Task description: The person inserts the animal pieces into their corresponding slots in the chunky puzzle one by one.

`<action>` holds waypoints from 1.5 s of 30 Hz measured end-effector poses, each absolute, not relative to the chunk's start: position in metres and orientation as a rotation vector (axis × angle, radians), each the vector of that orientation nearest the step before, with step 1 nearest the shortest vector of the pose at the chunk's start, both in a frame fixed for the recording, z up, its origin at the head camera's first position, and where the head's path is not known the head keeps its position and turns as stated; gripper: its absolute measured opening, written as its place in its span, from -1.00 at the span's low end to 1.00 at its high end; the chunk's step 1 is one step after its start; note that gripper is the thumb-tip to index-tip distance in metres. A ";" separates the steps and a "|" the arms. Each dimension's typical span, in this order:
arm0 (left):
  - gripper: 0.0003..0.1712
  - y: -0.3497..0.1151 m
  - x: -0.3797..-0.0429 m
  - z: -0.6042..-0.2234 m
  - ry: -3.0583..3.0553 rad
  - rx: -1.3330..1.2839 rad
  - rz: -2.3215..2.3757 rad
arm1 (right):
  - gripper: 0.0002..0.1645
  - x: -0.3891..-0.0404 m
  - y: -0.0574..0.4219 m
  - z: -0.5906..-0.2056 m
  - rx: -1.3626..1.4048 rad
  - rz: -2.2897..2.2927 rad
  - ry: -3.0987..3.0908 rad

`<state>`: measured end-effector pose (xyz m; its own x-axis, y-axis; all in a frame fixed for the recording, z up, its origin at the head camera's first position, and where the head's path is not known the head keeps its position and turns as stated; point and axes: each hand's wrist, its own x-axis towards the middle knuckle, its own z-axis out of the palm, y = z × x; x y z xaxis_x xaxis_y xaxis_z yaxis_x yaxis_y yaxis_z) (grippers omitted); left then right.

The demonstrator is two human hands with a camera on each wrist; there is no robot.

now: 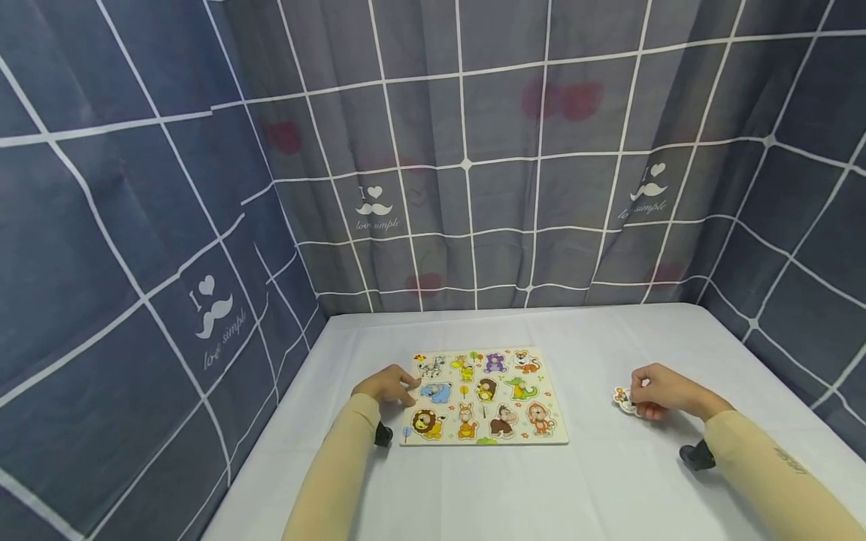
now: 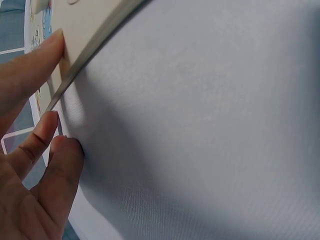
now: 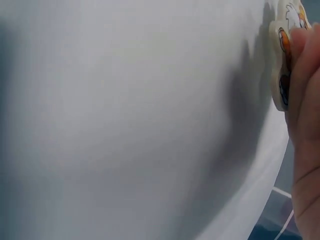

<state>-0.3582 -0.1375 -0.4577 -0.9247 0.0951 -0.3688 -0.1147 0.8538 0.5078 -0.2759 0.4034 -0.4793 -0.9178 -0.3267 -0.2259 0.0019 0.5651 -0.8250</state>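
A flat animal puzzle board [image 1: 546,391] lies on the white-covered table, its pictured animals in rows. At its left edge is my left hand [image 1: 387,385]. In the left wrist view the thumb rests on the board's top face, while other fingers stretch out beside its edge. Well to the right of the board, my right hand [image 1: 666,392] pinches a small puzzle piece [image 1: 623,400] with an orange, white and dark picture. In the right wrist view the puzzle piece [image 3: 278,47] stands tilted, and the fingers hide part of its picture.
The white cloth [image 1: 501,496] covers the table around the board. Dark grid-patterned curtains [image 1: 433,210] enclose the table at the back and on both sides. A small black object [image 1: 383,434] sits at the left wrist, and another black object [image 1: 697,455] at the right.
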 end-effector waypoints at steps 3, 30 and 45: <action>-0.42 -0.138 -0.358 -0.458 2.646 -0.014 0.767 | -0.88 -0.280 0.398 -0.482 -0.238 -1.366 2.417; -0.43 -0.138 -0.351 -0.452 2.663 0.046 0.780 | -0.86 -0.301 0.362 -0.493 -0.101 -1.614 2.284; -0.44 -0.140 -0.354 -0.456 2.658 0.028 0.777 | -0.85 -0.309 0.345 -0.490 -0.085 -1.622 2.307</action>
